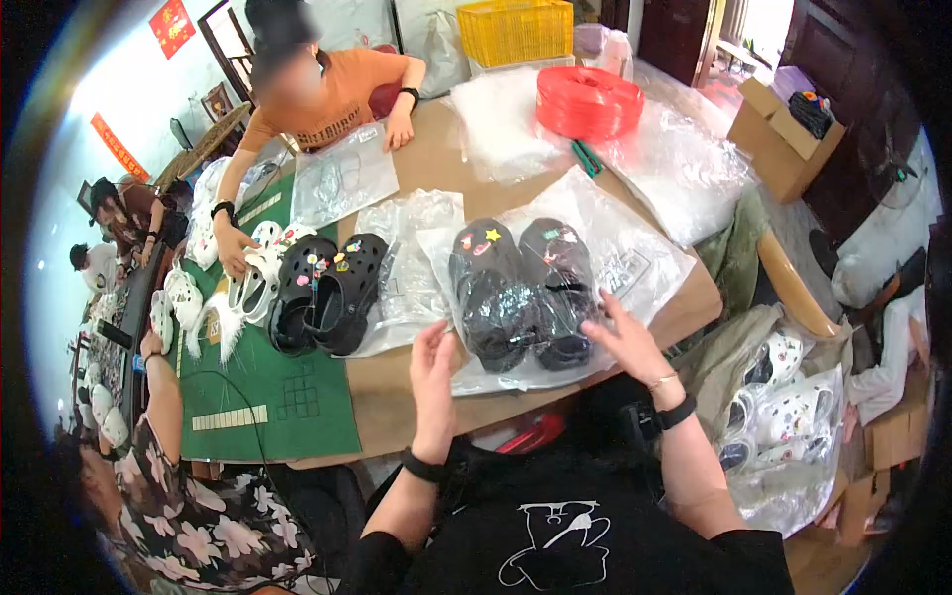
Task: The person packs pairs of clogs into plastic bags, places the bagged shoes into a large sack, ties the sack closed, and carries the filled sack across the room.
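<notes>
A pair of black clogs with small coloured charms lies in a clear plastic bag on the table in front of me. My left hand is beside the bag's left edge, fingers apart, holding nothing. On the other side, my right hand has its fingers spread at the right clog, seemingly touching the plastic. A second pair of black clogs, unbagged, sits to the left. Between the two pairs is another clear bag.
Across the table, a person in an orange shirt reaches toward white clogs. A red twine roll, green-handled cutters and a plastic bag stack are farther back. Bagged white clogs rest at lower right. Another person's floral sleeve is at left.
</notes>
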`<act>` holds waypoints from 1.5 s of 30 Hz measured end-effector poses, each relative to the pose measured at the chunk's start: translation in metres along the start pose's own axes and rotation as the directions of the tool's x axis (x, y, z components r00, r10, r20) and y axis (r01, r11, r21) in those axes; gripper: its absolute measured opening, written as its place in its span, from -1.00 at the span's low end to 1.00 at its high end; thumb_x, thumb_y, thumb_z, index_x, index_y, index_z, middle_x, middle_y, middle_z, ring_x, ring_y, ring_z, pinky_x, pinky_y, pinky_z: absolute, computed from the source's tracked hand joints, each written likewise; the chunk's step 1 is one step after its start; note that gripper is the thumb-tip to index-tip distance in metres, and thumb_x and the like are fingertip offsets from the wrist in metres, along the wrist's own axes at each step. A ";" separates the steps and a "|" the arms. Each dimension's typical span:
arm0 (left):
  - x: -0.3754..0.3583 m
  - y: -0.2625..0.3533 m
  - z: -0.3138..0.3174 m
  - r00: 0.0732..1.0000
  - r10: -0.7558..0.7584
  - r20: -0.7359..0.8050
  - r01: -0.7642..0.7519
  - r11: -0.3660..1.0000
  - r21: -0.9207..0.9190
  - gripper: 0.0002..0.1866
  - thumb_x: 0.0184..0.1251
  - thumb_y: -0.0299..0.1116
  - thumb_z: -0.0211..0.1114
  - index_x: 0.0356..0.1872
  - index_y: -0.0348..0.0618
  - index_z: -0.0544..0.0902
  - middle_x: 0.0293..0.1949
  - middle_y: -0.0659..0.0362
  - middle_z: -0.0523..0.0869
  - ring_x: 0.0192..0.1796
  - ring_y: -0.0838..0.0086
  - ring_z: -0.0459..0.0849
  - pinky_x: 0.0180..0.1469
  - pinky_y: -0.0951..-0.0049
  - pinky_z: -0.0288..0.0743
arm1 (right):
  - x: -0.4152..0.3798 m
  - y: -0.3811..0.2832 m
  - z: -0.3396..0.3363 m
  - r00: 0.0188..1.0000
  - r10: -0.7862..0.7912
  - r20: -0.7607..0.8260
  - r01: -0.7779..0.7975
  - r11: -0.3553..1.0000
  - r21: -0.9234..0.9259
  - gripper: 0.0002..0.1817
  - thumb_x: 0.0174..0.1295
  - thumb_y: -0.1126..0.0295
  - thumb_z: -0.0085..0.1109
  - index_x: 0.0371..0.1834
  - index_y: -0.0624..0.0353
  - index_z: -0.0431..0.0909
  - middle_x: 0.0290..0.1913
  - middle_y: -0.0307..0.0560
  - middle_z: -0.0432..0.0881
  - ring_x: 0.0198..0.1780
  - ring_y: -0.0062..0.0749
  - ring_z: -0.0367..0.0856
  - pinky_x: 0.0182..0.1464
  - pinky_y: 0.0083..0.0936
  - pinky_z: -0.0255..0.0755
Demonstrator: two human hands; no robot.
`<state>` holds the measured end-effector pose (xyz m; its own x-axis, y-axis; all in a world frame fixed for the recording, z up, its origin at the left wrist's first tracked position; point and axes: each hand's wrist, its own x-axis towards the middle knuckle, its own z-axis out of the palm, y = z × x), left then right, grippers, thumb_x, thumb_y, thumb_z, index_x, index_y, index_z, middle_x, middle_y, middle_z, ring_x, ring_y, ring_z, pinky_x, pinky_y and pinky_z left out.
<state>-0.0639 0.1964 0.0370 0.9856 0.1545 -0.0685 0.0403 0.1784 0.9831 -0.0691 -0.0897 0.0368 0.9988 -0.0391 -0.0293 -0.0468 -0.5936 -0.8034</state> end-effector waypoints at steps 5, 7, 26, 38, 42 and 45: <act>0.026 -0.045 0.011 0.986 -0.130 0.107 0.125 0.991 0.049 -0.20 0.34 -0.20 0.31 0.42 -0.42 0.13 0.40 -0.10 0.28 0.43 0.26 0.25 0.44 0.33 0.07 | 0.022 0.012 0.019 0.984 0.166 0.063 -0.172 0.977 0.124 0.10 0.11 -0.29 0.15 0.44 0.46 0.05 0.28 0.45 0.38 0.33 0.11 0.38 0.33 -0.31 0.23; 0.029 -0.046 0.008 0.958 -0.147 0.244 0.165 0.985 -0.055 -0.17 0.33 -0.20 0.32 0.44 -0.43 0.09 0.44 -0.10 0.22 0.47 0.26 0.18 0.47 0.35 0.00 | 0.025 0.016 0.021 0.986 0.167 0.002 -0.166 0.980 0.107 0.07 0.09 -0.22 0.18 0.44 0.45 0.07 0.26 0.40 0.42 0.31 0.08 0.41 0.31 -0.34 0.25; -0.010 0.011 -0.019 0.861 0.006 0.509 0.103 0.977 -0.186 -0.14 0.31 -0.05 0.19 0.50 -0.16 -0.02 0.46 0.01 0.15 0.45 0.11 0.21 0.47 0.05 0.11 | -0.052 -0.054 -0.009 0.928 -0.290 -0.236 0.372 0.771 0.516 -0.05 0.10 0.30 0.24 0.55 0.10 -0.08 0.45 0.07 0.13 0.49 -0.16 0.06 0.50 -0.29 -0.06; -0.067 0.025 0.193 0.521 -0.238 0.820 0.241 0.962 0.126 -0.18 0.26 -0.49 0.14 0.51 -0.26 -0.05 0.43 0.02 0.19 0.40 0.26 0.28 0.43 0.25 0.16 | -0.215 0.043 -0.086 0.692 0.158 -0.704 0.314 0.813 0.491 -0.09 0.13 0.38 0.22 0.54 0.22 -0.05 0.55 -0.04 0.01 0.52 -0.33 0.01 0.51 -0.40 -0.13; -0.071 -0.040 0.247 0.287 -0.429 0.857 0.431 0.856 0.285 -0.31 0.20 -0.33 0.21 0.39 -0.26 0.25 0.24 0.08 0.46 0.23 0.32 0.48 0.29 0.30 0.36 | -0.292 0.142 -0.112 0.281 0.484 -0.829 0.164 0.827 0.538 -0.10 0.20 0.08 0.29 0.49 0.25 0.06 0.46 0.09 0.19 0.46 -0.24 0.16 0.42 -0.28 0.09; -0.100 -0.063 0.274 0.183 -0.386 0.904 0.367 0.880 0.302 -0.23 0.13 -0.26 0.28 0.39 -0.28 0.24 0.23 0.05 0.46 0.24 0.33 0.46 0.29 0.31 0.33 | -0.318 0.194 -0.112 -0.340 0.064 -0.938 -0.789 0.524 0.321 -0.26 0.18 0.16 0.30 0.38 0.26 0.26 0.35 0.20 0.31 0.31 -0.05 0.36 0.32 -0.24 0.25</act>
<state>-0.1200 -0.0967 0.0284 0.3129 -0.9192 -0.2389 0.4469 -0.0795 0.8911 -0.3974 -0.2823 -0.0426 -0.3559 -0.7787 0.5167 -0.8078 -0.0217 -0.5891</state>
